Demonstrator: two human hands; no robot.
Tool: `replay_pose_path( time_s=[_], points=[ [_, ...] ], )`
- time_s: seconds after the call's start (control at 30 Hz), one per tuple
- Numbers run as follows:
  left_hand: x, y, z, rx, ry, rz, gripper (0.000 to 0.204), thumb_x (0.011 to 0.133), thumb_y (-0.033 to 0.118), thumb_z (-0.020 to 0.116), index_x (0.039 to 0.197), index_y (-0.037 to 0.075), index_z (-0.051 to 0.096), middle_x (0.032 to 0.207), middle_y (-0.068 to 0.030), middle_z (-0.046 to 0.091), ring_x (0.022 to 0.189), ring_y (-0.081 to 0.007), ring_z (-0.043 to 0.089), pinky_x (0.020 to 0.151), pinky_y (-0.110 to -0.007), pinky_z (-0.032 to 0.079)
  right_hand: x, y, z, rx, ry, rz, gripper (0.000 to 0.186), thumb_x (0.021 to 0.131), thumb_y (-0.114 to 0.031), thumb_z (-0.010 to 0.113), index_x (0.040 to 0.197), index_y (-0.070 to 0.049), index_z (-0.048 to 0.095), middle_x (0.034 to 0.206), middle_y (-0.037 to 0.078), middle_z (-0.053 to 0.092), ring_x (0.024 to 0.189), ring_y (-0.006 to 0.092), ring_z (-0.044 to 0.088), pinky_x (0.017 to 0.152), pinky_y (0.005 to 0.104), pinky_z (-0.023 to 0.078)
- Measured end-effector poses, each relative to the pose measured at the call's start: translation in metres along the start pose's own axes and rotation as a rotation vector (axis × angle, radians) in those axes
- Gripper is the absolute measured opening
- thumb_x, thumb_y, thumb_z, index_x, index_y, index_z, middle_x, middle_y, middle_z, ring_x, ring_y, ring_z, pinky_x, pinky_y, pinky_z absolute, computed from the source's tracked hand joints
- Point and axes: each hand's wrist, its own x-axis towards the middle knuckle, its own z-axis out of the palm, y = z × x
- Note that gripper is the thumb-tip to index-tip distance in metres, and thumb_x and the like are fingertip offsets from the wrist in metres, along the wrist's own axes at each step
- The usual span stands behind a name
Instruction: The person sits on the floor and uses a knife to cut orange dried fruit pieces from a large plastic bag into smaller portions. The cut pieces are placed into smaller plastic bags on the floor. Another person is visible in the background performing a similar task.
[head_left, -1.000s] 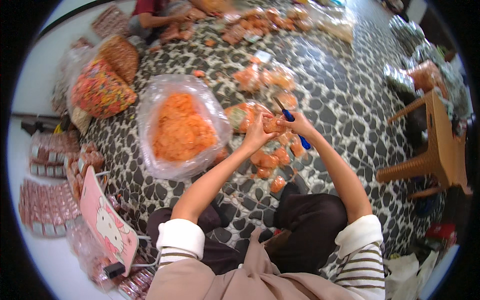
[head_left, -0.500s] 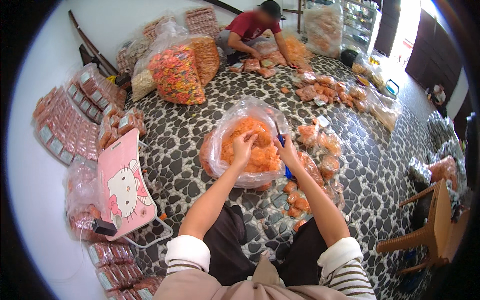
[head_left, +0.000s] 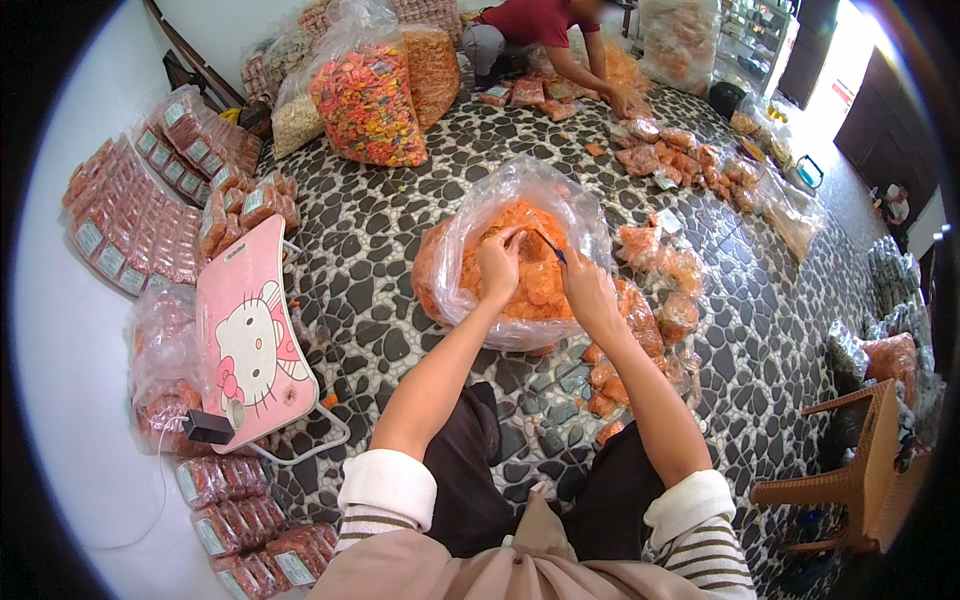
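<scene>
A large clear plastic bag [head_left: 590, 225] stands open on the floor in front of me, its rim folded outward. Orange pieces [head_left: 545, 285], perhaps in small clear wrappings, fill it. My left hand [head_left: 499, 262] is over the bag's middle, fingertips pinched together on something too small to make out. From the right side my right hand [head_left: 588, 284] grips a blue-handled cutting tool [head_left: 558, 253]. Its slim dark blade points up and left, the tip close to my left fingertips. The grip hides most of the handle, so I cannot tell whether it is scissors or a knife.
Small orange packets [head_left: 680, 318] lie right of the bag. A pink folding table [head_left: 250, 340] and packet stacks [head_left: 130, 235] line the left wall. A sack of colourful pieces [head_left: 368, 110] stands behind. A co-worker [head_left: 550, 45] handles packets at the back; a brown chair [head_left: 850, 460] is at right.
The blade has swung from nearly upright to slanting left, toward my left fingertips. My hands have come closer together over the bag. The whole view has shifted slightly; the co-worker's hands have moved right.
</scene>
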Motion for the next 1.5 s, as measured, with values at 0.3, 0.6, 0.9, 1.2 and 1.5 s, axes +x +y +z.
replay_pose_path(
  time_s=[0.3, 0.6, 0.9, 1.2, 1.5],
  points=[
    [0.006, -0.012, -0.005, -0.030, 0.154, -0.027, 0.018, 0.082, 0.011, 0.059, 0.091, -0.003, 0.065, 0.082, -0.0123, 0.066, 0.071, -0.0153, 0.060, 0.066, -0.026, 0.046, 0.001, 0.004, 0.024, -0.002, 0.074, -0.068, 0.014, 0.088, -0.015, 0.044, 0.093, -0.003, 0.048, 0.079, 0.021, 0.060, 0.068, 0.0406, 0.059, 0.058, 0.0486, 0.047],
    [0.013, -0.030, -0.010, -0.141, 0.161, -0.117, 0.018, 0.081, 0.012, 0.060, 0.094, -0.001, 0.065, 0.081, -0.0106, 0.066, 0.068, -0.0119, 0.058, 0.064, -0.026, 0.045, 0.004, 0.027, 0.029, 0.105, -0.009, 0.174, 0.021, 0.086, -0.018, 0.049, 0.094, 0.001, 0.052, 0.079, 0.023, 0.061, 0.071, 0.0384, 0.060, 0.061, 0.0471, 0.046],
    [-0.008, -0.002, 0.008, -0.300, -0.187, -0.306, 0.020, 0.084, 0.020, 0.059, 0.094, 0.004, 0.065, 0.077, 0.0007, 0.061, 0.065, -0.0057, 0.054, 0.050, -0.020, 0.044, 0.021, 0.033, 0.033, 0.482, 0.072, 0.303, 0.035, 0.069, -0.020, 0.071, 0.095, 0.000, 0.058, 0.085, 0.015, 0.062, 0.077, 0.0291, 0.060, 0.068, 0.0350, 0.046],
    [-0.007, 0.008, 0.005, -0.473, -0.271, -0.370, 0.024, 0.082, 0.018, 0.063, 0.100, 0.003, 0.063, 0.082, -0.0002, 0.061, 0.068, -0.0057, 0.055, 0.055, -0.019, 0.046, 0.023, 0.036, 0.027, 0.661, 0.037, 0.249, 0.029, 0.072, -0.020, 0.069, 0.092, -0.001, 0.060, 0.082, 0.011, 0.064, 0.074, 0.0266, 0.060, 0.067, 0.0347, 0.046],
    [0.004, -0.021, 0.007, -0.418, -0.136, -0.268, 0.032, 0.076, 0.006, 0.066, 0.105, -0.004, 0.057, 0.095, -0.0108, 0.062, 0.085, -0.0133, 0.058, 0.073, -0.024, 0.046, 0.015, 0.023, 0.012, 0.220, 0.159, -0.024, 0.021, 0.086, -0.021, 0.052, 0.099, -0.006, 0.045, 0.074, 0.017, 0.058, 0.073, 0.0361, 0.059, 0.061, 0.0453, 0.046]
  ],
)
